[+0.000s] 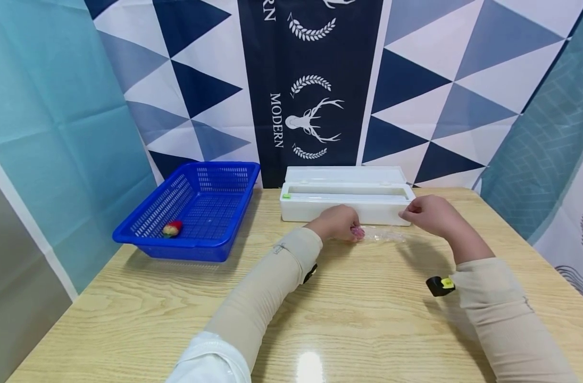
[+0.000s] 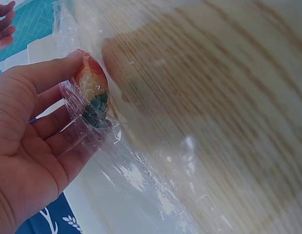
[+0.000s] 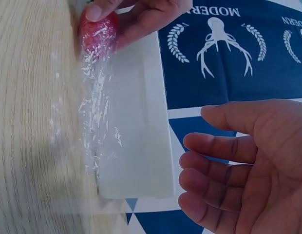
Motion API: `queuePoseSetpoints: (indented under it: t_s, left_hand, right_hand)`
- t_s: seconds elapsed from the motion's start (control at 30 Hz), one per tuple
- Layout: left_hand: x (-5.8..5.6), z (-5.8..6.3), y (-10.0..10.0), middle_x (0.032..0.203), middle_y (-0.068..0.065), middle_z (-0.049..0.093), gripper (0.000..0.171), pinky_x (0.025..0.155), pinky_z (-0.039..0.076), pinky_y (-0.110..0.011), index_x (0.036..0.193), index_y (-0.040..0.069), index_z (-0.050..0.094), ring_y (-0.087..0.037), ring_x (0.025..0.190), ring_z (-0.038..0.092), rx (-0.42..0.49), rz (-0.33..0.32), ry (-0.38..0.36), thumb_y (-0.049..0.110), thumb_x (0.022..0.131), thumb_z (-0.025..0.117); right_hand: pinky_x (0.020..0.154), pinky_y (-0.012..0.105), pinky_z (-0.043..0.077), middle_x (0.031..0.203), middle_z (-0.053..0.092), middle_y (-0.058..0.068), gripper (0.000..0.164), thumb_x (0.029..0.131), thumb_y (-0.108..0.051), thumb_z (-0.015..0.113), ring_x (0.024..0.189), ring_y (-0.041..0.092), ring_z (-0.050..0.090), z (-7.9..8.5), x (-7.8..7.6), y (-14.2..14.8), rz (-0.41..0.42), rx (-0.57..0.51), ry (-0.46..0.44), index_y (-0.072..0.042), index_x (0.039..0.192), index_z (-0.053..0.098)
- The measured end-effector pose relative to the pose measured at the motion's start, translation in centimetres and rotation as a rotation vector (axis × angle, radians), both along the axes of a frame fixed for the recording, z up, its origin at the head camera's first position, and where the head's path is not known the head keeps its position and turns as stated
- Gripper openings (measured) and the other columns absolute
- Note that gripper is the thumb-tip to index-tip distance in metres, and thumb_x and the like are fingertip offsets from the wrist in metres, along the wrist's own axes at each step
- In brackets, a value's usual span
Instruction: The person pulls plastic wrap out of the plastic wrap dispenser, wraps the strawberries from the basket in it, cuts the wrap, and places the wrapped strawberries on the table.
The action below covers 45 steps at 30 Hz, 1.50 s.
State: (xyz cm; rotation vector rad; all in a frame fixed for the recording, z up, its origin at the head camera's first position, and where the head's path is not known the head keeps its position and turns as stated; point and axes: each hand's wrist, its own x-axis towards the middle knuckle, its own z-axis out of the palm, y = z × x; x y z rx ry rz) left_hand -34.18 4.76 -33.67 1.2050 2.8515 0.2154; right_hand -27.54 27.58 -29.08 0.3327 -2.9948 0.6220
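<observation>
My left hand point(image 1: 336, 222) pinches a strawberry point(image 2: 95, 85) between thumb and fingers in front of the white box. Clear plastic wrap point(image 2: 141, 170) covers the strawberry, and a loose length of it trails rightward along the box's front. The strawberry's red end and green leaves show through the film in the left wrist view. Beside the right end of the box, my right hand point(image 1: 432, 213) hovers with loosely bent fingers. Its thumb stands apart from the fingers in the right wrist view, with nothing between them.
The white cling film box point(image 1: 344, 211) stands at the back of the wooden table point(image 1: 368, 319), its lid raised and a green slider at its left end. To the left, a blue plastic basket point(image 1: 215, 250) holds another strawberry point(image 1: 172, 229). A patterned curtain hangs behind.
</observation>
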Motion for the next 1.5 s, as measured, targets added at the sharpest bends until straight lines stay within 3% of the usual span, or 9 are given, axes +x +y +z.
queuePoseSetpoints:
  t_s: [0.27, 0.53, 0.63, 0.77, 1.1, 1.23, 1.5]
  left_hand:
    - [0.5, 0.2, -0.9, 0.065, 0.006, 0.054, 0.024, 0.06, 0.036, -0.02, 0.072, 0.016, 0.067, -0.009, 0.064, 0.045, -0.001, -0.008, -0.003, 0.034, 0.087, 0.074]
    - [1.7, 1.6, -2.6, 0.075, 0.007, 0.058, 0.012, 0.066, 0.04, -0.021, 0.082, 0.018, 0.072, -0.009, 0.072, 0.049, 0.011, -0.047, 0.061, 0.029, 0.086, 0.073]
    - [2.2, 1.9, -3.2, 0.077, 0.006, 0.055, 0.007, 0.064, 0.039, -0.022, 0.087, 0.019, 0.073, -0.009, 0.074, 0.047, 0.018, -0.047, 0.101, 0.025, 0.084, 0.073]
    - [3.0, 2.1, -3.8, 0.082, 0.005, 0.055, 0.012, 0.063, 0.043, -0.026, 0.093, 0.02, 0.073, -0.01, 0.074, 0.049, -0.01, -0.01, 0.192, 0.026, 0.083, 0.073]
    - [5.4, 3.1, -4.5, 0.071, 0.011, 0.056, 0.015, 0.057, 0.042, -0.026, 0.086, 0.025, 0.075, -0.01, 0.07, 0.051, 0.008, 0.037, 0.412, 0.04, 0.085, 0.071]
    - [6.0, 3.5, -4.6, 0.07, 0.011, 0.055, 0.016, 0.053, 0.042, -0.024, 0.085, 0.025, 0.074, -0.01, 0.07, 0.052, 0.031, 0.069, 0.409, 0.04, 0.087, 0.069]
    - [6.5, 3.5, -4.5, 0.077, 0.011, 0.062, 0.02, 0.057, 0.046, -0.022, 0.087, 0.024, 0.075, -0.008, 0.074, 0.055, 0.131, 0.091, 0.405, 0.043, 0.088, 0.068]
  right_hand:
    - [0.066, 0.043, 0.048, 0.084, 0.064, 0.011, 0.03, 0.093, -0.024, 0.063, 0.073, 0.024, 0.057, -0.2, 0.7, -1.4, 0.036, 0.037, -0.004, 0.005, 0.099, 0.065]
    - [0.07, 0.045, 0.049, 0.089, 0.064, 0.014, 0.041, 0.087, -0.021, 0.072, 0.076, 0.025, 0.058, 0.6, 1.3, -3.4, 0.097, 0.058, 0.063, 0.01, 0.112, 0.061]
    - [0.069, 0.042, 0.05, 0.088, 0.065, 0.011, 0.031, 0.086, -0.013, 0.071, 0.076, 0.023, 0.058, 0.9, 1.7, -4.6, 0.145, 0.05, 0.117, 0.008, 0.108, 0.065]
    - [0.068, 0.039, 0.051, 0.086, 0.065, 0.009, 0.018, 0.088, -0.003, 0.066, 0.075, 0.022, 0.058, 1.0, 2.4, -6.1, 0.189, 0.015, 0.161, 0.005, 0.103, 0.069]
    - [0.068, 0.037, 0.05, 0.081, 0.063, 0.004, 0.015, 0.087, -0.002, 0.066, 0.074, 0.019, 0.056, 0.7, 3.2, -8.9, 0.261, -0.016, 0.192, 0.002, 0.101, 0.069]
    - [0.068, 0.038, 0.049, 0.08, 0.063, 0.004, 0.015, 0.086, 0.0, 0.067, 0.074, 0.019, 0.057, 0.6, 2.9, -9.1, 0.275, -0.004, 0.204, 0.001, 0.1, 0.069]
    - [0.069, 0.038, 0.051, 0.082, 0.063, 0.006, 0.015, 0.086, 0.0, 0.067, 0.075, 0.021, 0.056, 0.0, 2.4, -8.7, 0.205, -0.039, 0.168, 0.002, 0.101, 0.067]
